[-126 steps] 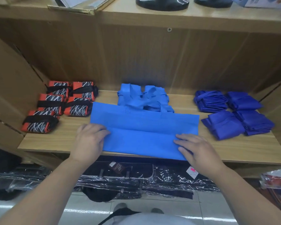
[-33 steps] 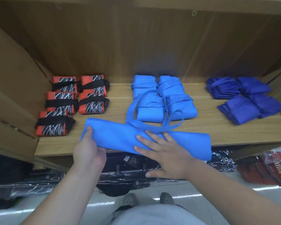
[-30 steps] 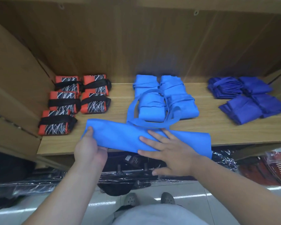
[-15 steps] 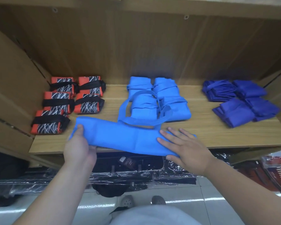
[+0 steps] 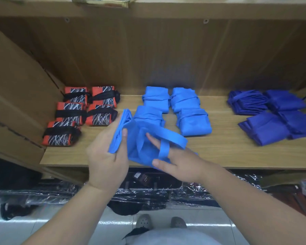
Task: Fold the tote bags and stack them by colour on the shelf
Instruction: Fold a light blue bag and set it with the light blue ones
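Wooden shelf [image 5: 219, 152], front edge: a light blue tote bag [image 5: 140, 138] lies left to right. The left hand [image 5: 104, 160] holds its raised left end in a pinching grip. The right hand [image 5: 180, 165], fingers spread flat, presses its middle. The fold likely goes rightward.

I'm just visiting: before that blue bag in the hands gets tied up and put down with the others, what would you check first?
1. Grip: the left hand grips the folded end of the light blue bag: ok.
2. Strap ready to wrap: the strap loops over the right hand's straight fingers: ok.
3. Fold compact: layers fan apart above the left thumb: not ok.
4. Matching pile found: four light blue bundles sit mid-shelf: ok.
5. Landing room: bare shelf wood in front of them: ok.
6. Colours apart: orange bags left, dark blue bags right: ok.
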